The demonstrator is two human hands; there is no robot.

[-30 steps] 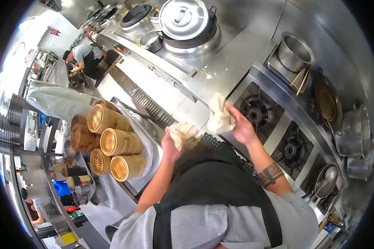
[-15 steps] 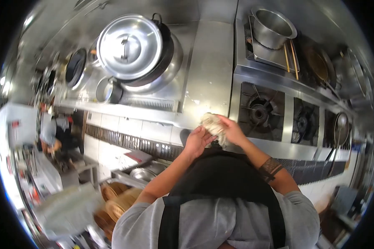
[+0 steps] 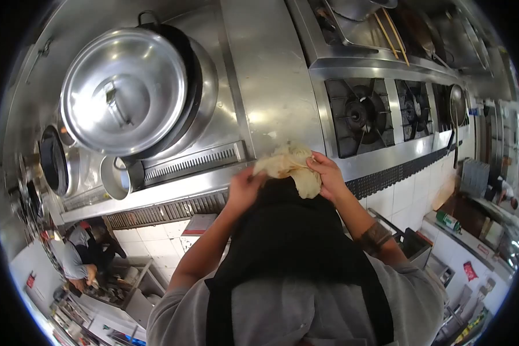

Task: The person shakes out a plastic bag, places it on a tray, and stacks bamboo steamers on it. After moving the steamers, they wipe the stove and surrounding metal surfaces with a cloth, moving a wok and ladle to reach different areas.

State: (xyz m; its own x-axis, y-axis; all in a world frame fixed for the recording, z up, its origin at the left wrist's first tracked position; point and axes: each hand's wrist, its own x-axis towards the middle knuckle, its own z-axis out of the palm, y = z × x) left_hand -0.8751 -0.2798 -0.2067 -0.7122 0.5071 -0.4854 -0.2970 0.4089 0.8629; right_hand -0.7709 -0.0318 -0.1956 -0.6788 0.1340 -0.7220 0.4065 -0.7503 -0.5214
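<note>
A crumpled, cream-coloured cloth [image 3: 294,164] is spread between my hands, just above the front edge of the steel counter. My right hand [image 3: 328,176] pinches its right side, thumb on top, and a loose corner hangs down in front of my apron. At the cloth's left end, my left hand [image 3: 245,187] is closed on the edge; motion blurs its fingers a little. Behind the cloth lies the bare steel counter [image 3: 268,86].
To the left, a large lidded pan [image 3: 124,92] sits on the stove, with a small metal pot [image 3: 118,179] near the edge. Gas burners [image 3: 360,118] stand at right, chopsticks [image 3: 393,34] and a ladle [image 3: 457,104] beyond. Another person [image 3: 83,259] works far left.
The bunched cloth has been opened out wider between my hands. My left hand has moved left and now grips its edge. The view has turned and come nearer the lidded pan.
</note>
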